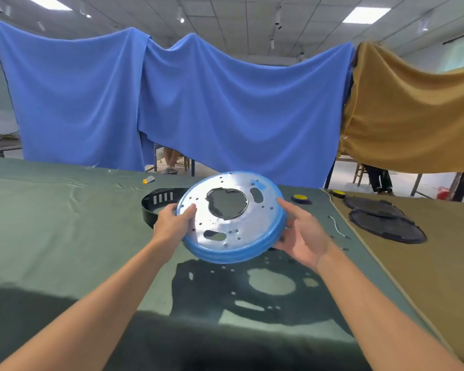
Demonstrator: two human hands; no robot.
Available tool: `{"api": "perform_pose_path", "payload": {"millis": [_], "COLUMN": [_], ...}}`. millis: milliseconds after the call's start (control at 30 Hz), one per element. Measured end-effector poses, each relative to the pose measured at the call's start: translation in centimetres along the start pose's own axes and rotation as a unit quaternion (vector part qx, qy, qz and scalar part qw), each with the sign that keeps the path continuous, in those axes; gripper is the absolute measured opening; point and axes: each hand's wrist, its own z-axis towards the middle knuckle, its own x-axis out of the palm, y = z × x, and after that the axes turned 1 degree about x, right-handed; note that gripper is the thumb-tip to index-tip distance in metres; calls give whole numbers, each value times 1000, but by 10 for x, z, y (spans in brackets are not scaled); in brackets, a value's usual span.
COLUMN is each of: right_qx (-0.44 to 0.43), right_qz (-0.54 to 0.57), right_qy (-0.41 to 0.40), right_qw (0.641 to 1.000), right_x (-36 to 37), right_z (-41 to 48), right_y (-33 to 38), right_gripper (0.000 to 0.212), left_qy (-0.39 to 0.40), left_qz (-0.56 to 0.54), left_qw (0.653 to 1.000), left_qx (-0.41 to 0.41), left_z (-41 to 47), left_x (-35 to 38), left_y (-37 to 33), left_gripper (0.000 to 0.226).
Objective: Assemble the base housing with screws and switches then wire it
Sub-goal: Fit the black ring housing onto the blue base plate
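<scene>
I hold a round silver metal base plate (225, 226) with a blue rim up above the green table, tilted toward me. It has a large ragged centre hole, oval slots and several small screw holes. My left hand (172, 223) grips its left edge, thumb on the top face. My right hand (303, 236) cups the right rim from beneath. A black ring-shaped housing (156, 203) with slotted vents lies on the table just behind my left hand, partly hidden by the plate.
The green table cloth (65, 236) borders a tan cloth (426, 277) at right. On them lie two black round covers (383, 223), two yellow-topped black knobs (300, 198), a thin white wire (336, 227) and a small yellow-grey piece (148, 179). Blue and tan drapes hang behind.
</scene>
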Motion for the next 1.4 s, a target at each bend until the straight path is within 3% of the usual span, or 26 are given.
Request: {"api": "perform_pose_path", "payload": {"millis": [133,300,467,633,833,1100,1167,1233,1300,1400], "right_qx": [61,72,114,144,133,121,137,146,130,70], "right_qz": [-169,-314,-449,-580,-690,-717,-720,-733,-762,-781], "right_qy": [-92,-121,-87,-42,-18,-65,-62,-54,-55,-102], "right_qw": [979,939,882,801,711,684,677,662,632,613], "right_x": [3,9,14,11,6,2,-2,-5,-7,-8], "right_z": [-8,-18,-21,-16,-1,37,46,55,63,74], "right_y": [-5,-9,-16,-31,-43,-46,-44,-41,-37,-31], "right_gripper": [48,44,40,51,62,59,57,56,55,49], "left_qy": [0,8,53,82,92,36,23,-18,-72,-43], "left_qz": [44,146,238,230,276,299,299,352,427,521], "left_qw": [999,989,969,968,956,953,953,931,881,806], "left_qx": [1,-5,-32,-59,-40,21,39,95,192,279], "left_z": [-5,-9,-21,-26,-16,14,19,25,30,44], "left_x": [-17,-35,-42,-36,-25,0,5,7,7,9], "left_y": [-4,-10,-4,9,29,40,40,42,41,33], "left_gripper": [37,22,28,35,26,25,10,19,27,39]}}
